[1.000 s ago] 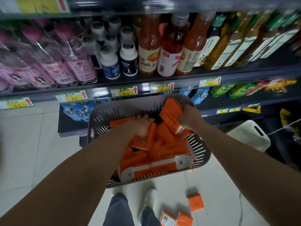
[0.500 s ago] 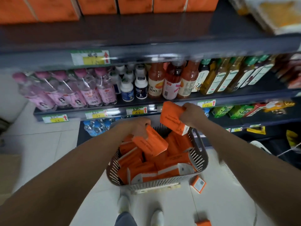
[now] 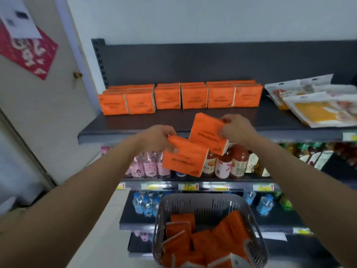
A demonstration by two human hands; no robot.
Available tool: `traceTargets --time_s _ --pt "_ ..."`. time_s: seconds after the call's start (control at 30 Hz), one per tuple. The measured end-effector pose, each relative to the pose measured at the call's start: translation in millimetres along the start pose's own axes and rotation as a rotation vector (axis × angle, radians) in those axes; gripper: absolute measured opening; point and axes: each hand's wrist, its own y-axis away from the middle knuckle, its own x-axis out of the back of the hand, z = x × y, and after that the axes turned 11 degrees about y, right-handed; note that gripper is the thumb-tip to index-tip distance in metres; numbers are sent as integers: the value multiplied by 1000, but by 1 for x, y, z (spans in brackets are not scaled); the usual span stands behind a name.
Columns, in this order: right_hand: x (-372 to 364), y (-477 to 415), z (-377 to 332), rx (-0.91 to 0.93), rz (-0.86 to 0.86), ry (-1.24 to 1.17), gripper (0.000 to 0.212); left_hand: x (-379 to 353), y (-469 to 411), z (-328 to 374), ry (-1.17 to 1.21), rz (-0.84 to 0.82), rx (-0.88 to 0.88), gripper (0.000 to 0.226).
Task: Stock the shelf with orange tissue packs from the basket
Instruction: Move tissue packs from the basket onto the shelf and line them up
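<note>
Two orange tissue packs are in the air, one in each hand, level with the front edge of the top shelf (image 3: 135, 124). At about nine o'clock from centre, the left hand (image 3: 157, 137) pinches the top corner of the lower pack (image 3: 183, 161), fingers pressed together on it; at about two o'clock, the right hand (image 3: 234, 130) grips the right edge of the upper pack (image 3: 207, 132), thumb and fingers closed on it. Both packs touch or overlap at their corners. This looks like the carry step: picked from the basket (image 3: 210, 207) at six o'clock, which holds many more packs, and heading for the row of packs (image 3: 180, 97) standing at twelve o'clock on the shelf. Next, I judge, each needs turning upright and setting on the bare strip ahead of that row. Printed lettering on both held packs reads roughly "COTTON", upside down; price tags (image 3: 188, 186) below are too blurred to read.
</note>
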Motion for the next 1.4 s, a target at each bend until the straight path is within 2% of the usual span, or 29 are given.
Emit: traceTargets --time_s 0.13,0.23,0.33,0.5,0.63,0.73,0.9,1.03,1.2,1.4 --pt "15 -27 -24 34 128 -13 41 43 -6 2 162 208 -31 32" --pt "18 -49 -35 32 215 63 44 71 -26 -3 137 416 -40 41" --pt "16 -74 -39 -11 265 86 50 91 -53 -7 67 516 -41 58" --pt "6 -120 -37 -65 289 170 55 103 -103 -11 -44 525 -44 56" --pt "-4 -151 -34 -168 266 199 57 104 -143 -18 -92 488 -33 64" --pt "-15 -173 -34 -197 228 227 55 104 -169 -25 -146 486 -29 59" --pt "-37 -204 -33 -218 159 157 59 105 -193 -40 -237 508 -62 44" --pt "-47 -212 -35 -268 247 63 66 105 -197 -46 -208 570 -126 49" --pt "-56 -218 -35 -348 289 3 46 107 -200 -45 -148 617 -153 46" --pt "-65 -225 -40 -358 275 -105 50 107 -198 -42 -131 615 -103 41"
